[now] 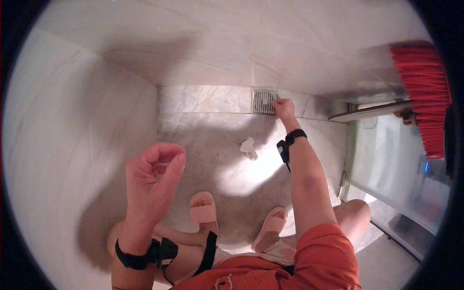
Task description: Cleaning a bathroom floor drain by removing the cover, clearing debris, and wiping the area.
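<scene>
At the foot of the tiled wall, a slotted metal floor drain grate [264, 101] is set into the floor. My right hand [285, 108] reaches to its right edge with bent fingers, the fingertips over or against the slots. Whether they grip anything is hidden. Small whitish bits show on the grate. My left hand [154, 181] is raised above the floor at the left, fingers curled and thumb meeting them around a small gap, with nothing visible in it. A crumpled white tissue-like piece [248, 148] lies on the floor nearer to me.
Marbled wall tiles [217, 47] rise ahead and at the left. A glass door [391, 163] stands at the right, below a red-bristled broom head [420, 83]. My feet, in pink slippers [203, 210], are on the tiled floor [235, 203]. Black straps circle both wrists.
</scene>
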